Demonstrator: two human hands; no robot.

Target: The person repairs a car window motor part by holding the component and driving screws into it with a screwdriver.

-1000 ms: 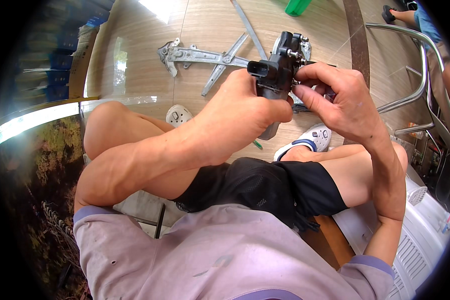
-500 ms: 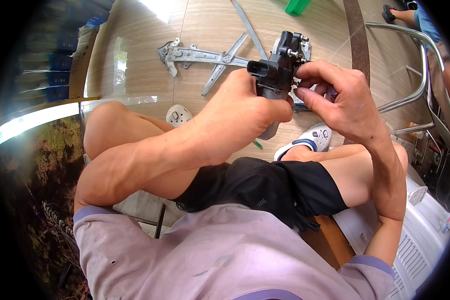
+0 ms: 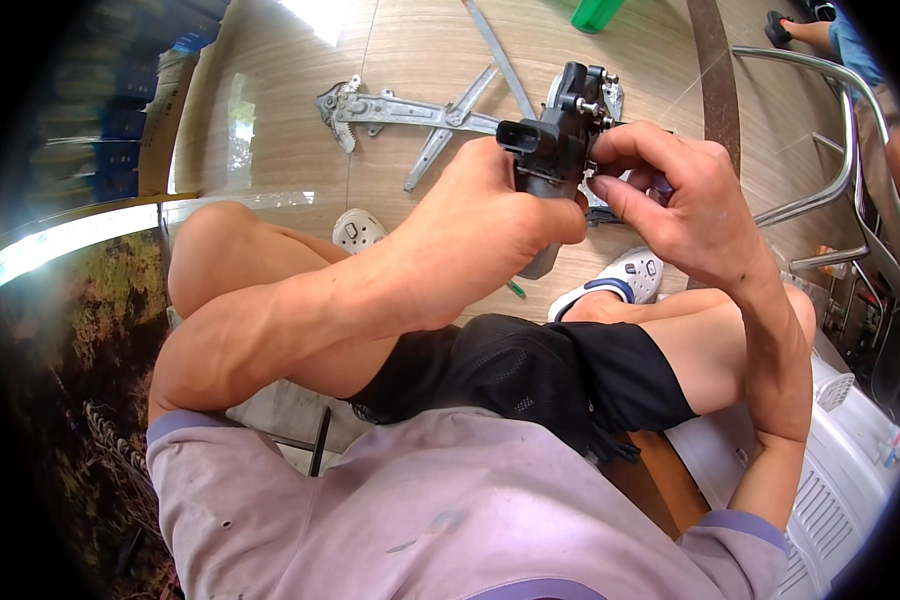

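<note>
My left hand (image 3: 505, 225) is wrapped round a black electric motor (image 3: 560, 135) with a grey lower body, holding it up over the floor. A rectangular connector socket (image 3: 522, 138) juts from its left side. Silver screws (image 3: 588, 108) stick out along its right side. My right hand (image 3: 675, 195) is closed in a pinch at that side, thumb and index finger on a small silver screw (image 3: 591, 174) that they partly hide. Beyond my hands, a metal window regulator (image 3: 410, 112) with crossed arms and a toothed end lies on the floor; the motor covers part of it.
A green plastic item (image 3: 596, 12) stands at the far edge. Chrome chair tubing (image 3: 850, 130) is at the right, with another person's leg (image 3: 818, 36) behind it. Stacked blue boxes (image 3: 120, 125) line the left. A white ridged plastic item (image 3: 820, 500) lies beside my right arm.
Almost nothing differs. The motor and both hands have shifted very slightly; my right fingers stay at the same screw.
</note>
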